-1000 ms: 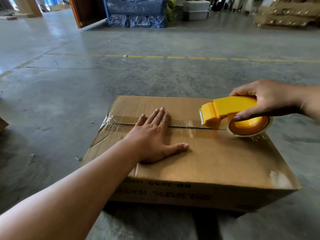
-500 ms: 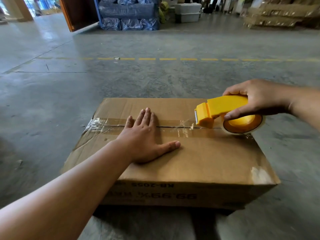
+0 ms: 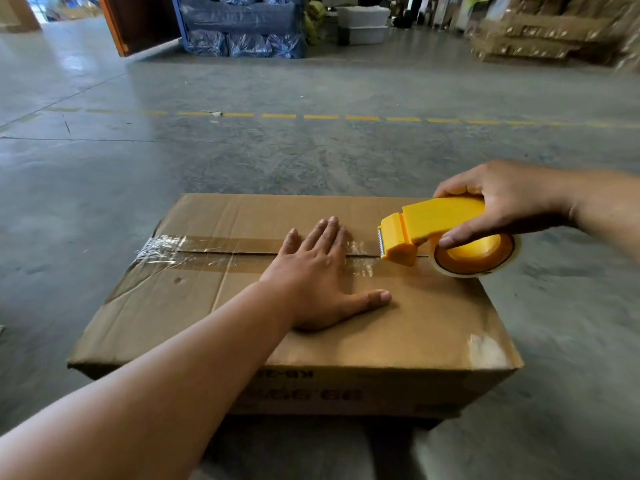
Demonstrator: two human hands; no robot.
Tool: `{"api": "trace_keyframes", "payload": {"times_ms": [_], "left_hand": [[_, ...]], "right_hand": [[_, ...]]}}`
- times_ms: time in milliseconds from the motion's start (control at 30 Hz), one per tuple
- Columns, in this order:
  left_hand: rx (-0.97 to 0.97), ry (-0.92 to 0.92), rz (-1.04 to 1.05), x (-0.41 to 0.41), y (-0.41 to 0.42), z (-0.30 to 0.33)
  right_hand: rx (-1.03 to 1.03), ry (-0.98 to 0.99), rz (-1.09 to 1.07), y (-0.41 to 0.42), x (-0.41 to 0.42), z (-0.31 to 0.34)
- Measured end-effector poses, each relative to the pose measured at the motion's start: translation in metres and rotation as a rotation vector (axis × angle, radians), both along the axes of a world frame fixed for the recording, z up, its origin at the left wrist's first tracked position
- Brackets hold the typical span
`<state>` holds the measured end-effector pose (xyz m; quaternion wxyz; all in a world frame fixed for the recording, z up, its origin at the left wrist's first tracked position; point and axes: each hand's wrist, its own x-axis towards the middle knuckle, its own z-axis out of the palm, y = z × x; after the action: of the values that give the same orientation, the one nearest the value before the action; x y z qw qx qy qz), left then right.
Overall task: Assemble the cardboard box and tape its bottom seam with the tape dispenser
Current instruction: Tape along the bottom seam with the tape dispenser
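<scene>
A brown cardboard box [image 3: 398, 327] lies on the concrete floor with its flaps closed and its printing upside down. Clear tape [image 3: 194, 249] covers the left stretch of the centre seam and wraps over the left edge. My left hand [image 3: 318, 271] lies flat on the box top, fingers apart, across the seam near the middle. My right hand [image 3: 509, 202] grips a yellow tape dispenser [image 3: 436, 230] with a tape roll, its toothed blade end touching the seam just right of my left fingers.
A dashed yellow line [image 3: 322, 116] crosses the floor beyond the box. Blue wrapped bundles [image 3: 242, 26] and white bins [image 3: 363, 24] stand at the back. Stacked flat cardboard [image 3: 540, 29] sits at the back right, and a brown door [image 3: 138, 22] at the back left.
The view has shifted a little around the box. The dispenser's blade end has edged left along the seam, nearer my left fingers. My left hand stays flat on the box.
</scene>
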<state>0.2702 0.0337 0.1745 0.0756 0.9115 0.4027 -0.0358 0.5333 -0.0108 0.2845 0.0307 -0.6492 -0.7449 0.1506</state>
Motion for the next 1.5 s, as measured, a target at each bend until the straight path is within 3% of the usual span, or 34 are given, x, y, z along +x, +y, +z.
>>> {"api": "trace_keyframes", "payload": {"times_ms": [167,567,900,1500], "left_hand": [[0.01,0.018,-0.007,-0.002,0.0,0.001],[0.015,0.071,-0.001,0.005,-0.007,0.009],[0.024,-0.002,-0.045,0.085,-0.031,0.008],[0.028,0.085,-0.08,0.064,-0.021,0.003]], "right_hand": [[0.057,0.086,-0.095,-0.031,0.047,-0.007],[0.092,0.186,-0.056,-0.034,0.069,-0.032],[0.089,0.225,-0.033,-0.028,0.08,-0.035],[0.098,0.322,-0.119,-0.062,0.127,-0.068]]}}
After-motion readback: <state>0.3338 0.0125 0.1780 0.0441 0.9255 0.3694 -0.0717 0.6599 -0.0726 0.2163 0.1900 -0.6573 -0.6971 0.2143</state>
